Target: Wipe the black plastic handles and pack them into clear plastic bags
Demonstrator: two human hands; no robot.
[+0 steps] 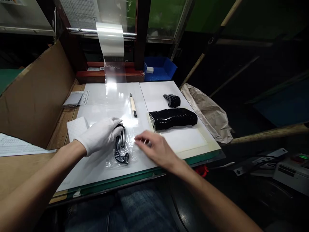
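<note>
My left hand (101,133), in a white glove, has its fingers closed on the upper end of a black looped part (123,137). Clear plastic film (111,163) lies around and under that part on the white work surface. Just right of it is my bare right hand (156,148), thumb and fingertips drawn together near the film's edge. What sits between those fingertips, if anything, is too small to make out. A utility knife (133,105) with a pale handle lies beyond both hands.
A roll of clear film (111,40) hangs at the back, its strip running down onto the table. Stacked black parts (173,119) and a smaller black group (172,100) lie right. A cardboard flap (38,96) stands left, near a white block (77,127). A blue bin (160,69) is behind.
</note>
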